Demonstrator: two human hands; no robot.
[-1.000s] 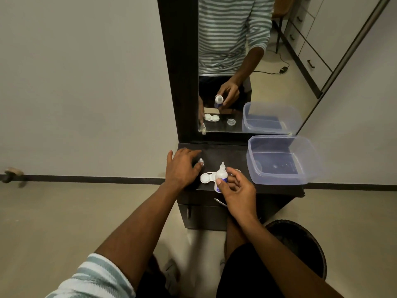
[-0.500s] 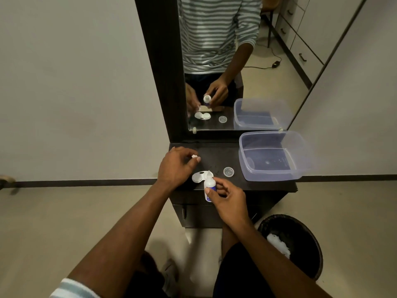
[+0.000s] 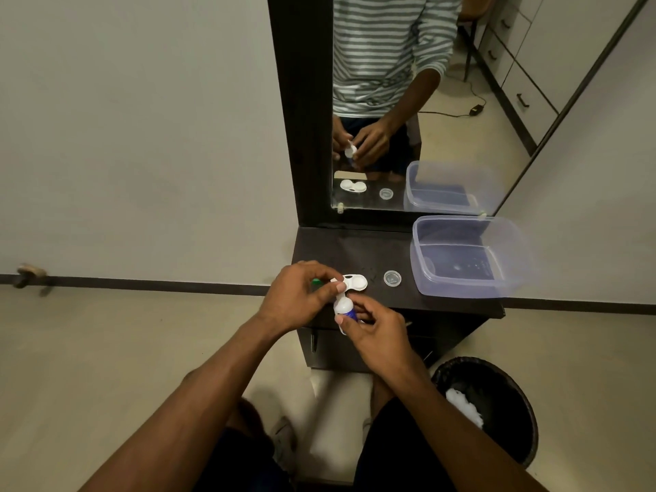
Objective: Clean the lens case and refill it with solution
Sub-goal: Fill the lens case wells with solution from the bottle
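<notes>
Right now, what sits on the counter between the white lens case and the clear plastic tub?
In the head view, one small clear round lid lies flat between the lens case and the plastic tub, apart from both. The rest is bare dark countertop.

The white lens case (image 3: 355, 281) lay open on the dark table (image 3: 358, 250); the small white solution bottle (image 3: 343, 306) with blue label was held upright just before it

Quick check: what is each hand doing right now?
Left hand: pinches the cap at the solution bottle tip.
Right hand: grips the solution bottle.
</notes>
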